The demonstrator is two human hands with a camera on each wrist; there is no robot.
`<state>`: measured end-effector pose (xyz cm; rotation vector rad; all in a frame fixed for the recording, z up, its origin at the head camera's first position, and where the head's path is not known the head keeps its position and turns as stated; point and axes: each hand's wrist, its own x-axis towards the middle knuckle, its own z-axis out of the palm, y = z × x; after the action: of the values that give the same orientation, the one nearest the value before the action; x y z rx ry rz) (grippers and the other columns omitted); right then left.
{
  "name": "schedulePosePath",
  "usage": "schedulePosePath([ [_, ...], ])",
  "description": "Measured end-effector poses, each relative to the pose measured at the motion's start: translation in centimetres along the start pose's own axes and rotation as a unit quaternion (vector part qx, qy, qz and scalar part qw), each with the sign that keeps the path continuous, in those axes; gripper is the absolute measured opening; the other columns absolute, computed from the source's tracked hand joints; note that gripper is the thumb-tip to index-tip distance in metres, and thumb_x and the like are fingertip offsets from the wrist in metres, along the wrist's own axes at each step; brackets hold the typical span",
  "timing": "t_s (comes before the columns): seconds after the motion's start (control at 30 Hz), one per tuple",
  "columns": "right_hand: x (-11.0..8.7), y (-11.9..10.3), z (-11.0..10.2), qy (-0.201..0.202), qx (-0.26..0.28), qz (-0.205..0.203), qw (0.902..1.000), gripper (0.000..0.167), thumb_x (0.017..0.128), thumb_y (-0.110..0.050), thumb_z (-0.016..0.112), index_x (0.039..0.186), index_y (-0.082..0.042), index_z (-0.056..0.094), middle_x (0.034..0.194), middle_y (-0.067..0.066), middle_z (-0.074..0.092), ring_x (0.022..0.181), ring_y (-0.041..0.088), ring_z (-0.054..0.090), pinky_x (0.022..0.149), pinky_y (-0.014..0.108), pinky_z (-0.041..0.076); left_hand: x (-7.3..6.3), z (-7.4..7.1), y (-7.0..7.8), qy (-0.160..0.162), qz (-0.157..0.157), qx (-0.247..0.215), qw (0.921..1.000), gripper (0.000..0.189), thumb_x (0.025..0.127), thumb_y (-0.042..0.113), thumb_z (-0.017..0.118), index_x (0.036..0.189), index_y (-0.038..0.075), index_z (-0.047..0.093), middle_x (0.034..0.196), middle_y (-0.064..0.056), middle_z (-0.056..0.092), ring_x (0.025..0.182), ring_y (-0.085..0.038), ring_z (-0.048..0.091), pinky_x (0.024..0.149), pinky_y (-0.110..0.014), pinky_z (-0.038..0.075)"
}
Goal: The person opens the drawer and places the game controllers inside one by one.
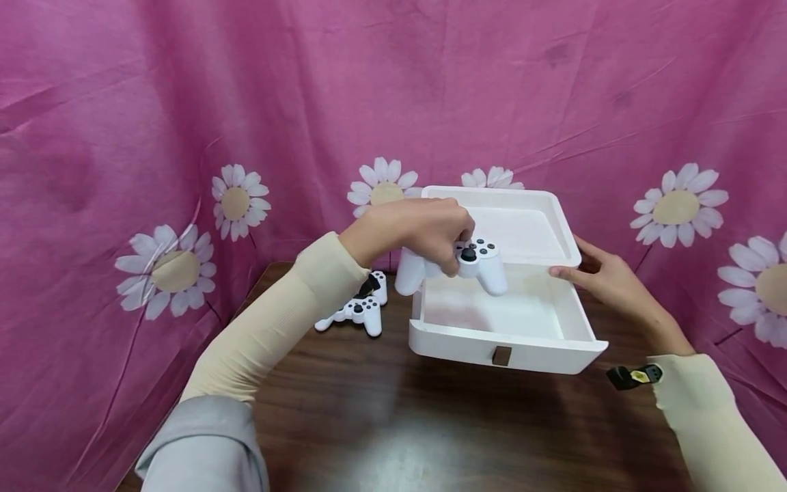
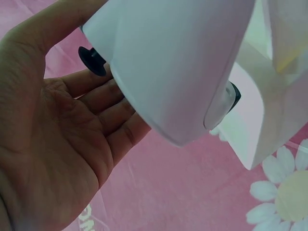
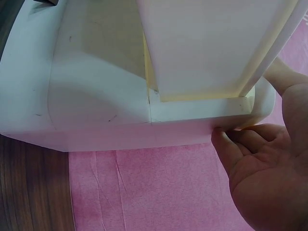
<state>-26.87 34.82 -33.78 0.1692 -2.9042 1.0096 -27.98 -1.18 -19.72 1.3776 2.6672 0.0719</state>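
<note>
Left hand (image 1: 433, 229): my fingers and thumb grip a white controller (image 1: 492, 273) by its middle, held up off the table (image 1: 381, 410), in front of the left part of the pulled-out drawer (image 1: 455, 338). Right hand (image 1: 615, 280): thumb on the white box's (image 1: 562, 229) front corner, fingers round its right side. More white controllers (image 1: 371, 318) lie left of the box, bunched together.

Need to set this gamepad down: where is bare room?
Bare: wooden tabletop before the drawer, between the sleeves, and the drawer's visible floor. Crowded: left of the drawer, where other gamepads lie, and above it, where the left hand grips this gamepad.
</note>
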Motion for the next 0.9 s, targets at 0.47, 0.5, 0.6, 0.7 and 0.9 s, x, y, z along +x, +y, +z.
schedulePosePath([
  [0.47, 0.1, 0.4, 0.0, 0.012, 0.011, -0.014, 0.9998, 0.096, 0.095, -0.053, 0.077, 0.170, -0.022, 0.025, 0.148, 0.028, 0.059, 0.094, -0.011, 0.058, 0.072, 0.013, 0.054, 3.3, -0.2, 2.8, -0.028, 0.008, 0.009, 0.9995, 0.023, 0.081, 0.025, 0.081, 0.089, 0.015, 0.063, 0.078, 0.004, 0.060, 0.069, -0.011, 0.057, 0.061, -0.023, 0.047],
  [0.5, 0.2, 0.4, 0.0, 0.011, 0.011, -0.014, 0.9998, 0.096, 0.096, -0.053, 0.076, 0.170, -0.021, 0.025, 0.148, 0.028, 0.059, 0.095, -0.012, 0.057, 0.072, 0.013, 0.054, 3.6, -0.2, 3.1, -0.032, 0.006, 0.013, 0.9994, 0.022, 0.080, 0.024, 0.081, 0.088, 0.016, 0.062, 0.076, 0.005, 0.060, 0.067, -0.011, 0.058, 0.060, -0.023, 0.047],
  [0.6, 0.2, 0.5, 0.1, 0.009, 0.013, -0.013, 0.9998, 0.095, 0.096, -0.052, 0.076, 0.170, -0.021, 0.025, 0.147, 0.029, 0.060, 0.095, -0.012, 0.056, 0.072, 0.014, 0.054, 4.5, 0.1, 3.8, -0.044, 0.005, 0.026, 0.9987, 0.020, 0.080, 0.023, 0.079, 0.082, 0.017, 0.061, 0.071, 0.006, 0.058, 0.063, -0.011, 0.058, 0.059, -0.024, 0.049],
  [0.7, 0.2, 0.6, 0.1, 0.006, 0.018, -0.015, 0.9997, 0.094, 0.097, -0.050, 0.076, 0.170, -0.022, 0.025, 0.145, 0.029, 0.061, 0.094, -0.013, 0.057, 0.072, 0.016, 0.056, 5.5, 0.4, 4.5, -0.058, 0.008, 0.036, 0.9976, 0.020, 0.080, 0.023, 0.079, 0.078, 0.018, 0.060, 0.070, 0.006, 0.058, 0.063, -0.010, 0.059, 0.060, -0.024, 0.051],
  [0.9, 0.2, 0.8, 0.2, 0.014, 0.018, -0.030, 0.9993, 0.091, 0.098, -0.045, 0.076, 0.170, -0.020, 0.026, 0.142, 0.030, 0.063, 0.092, -0.016, 0.055, 0.073, 0.010, 0.053, 7.0, 1.2, 5.6, -0.081, 0.011, 0.033, 0.9961, 0.020, 0.081, 0.025, 0.080, 0.084, 0.018, 0.061, 0.080, 0.005, 0.061, 0.071, -0.010, 0.061, 0.066, -0.024, 0.051],
])
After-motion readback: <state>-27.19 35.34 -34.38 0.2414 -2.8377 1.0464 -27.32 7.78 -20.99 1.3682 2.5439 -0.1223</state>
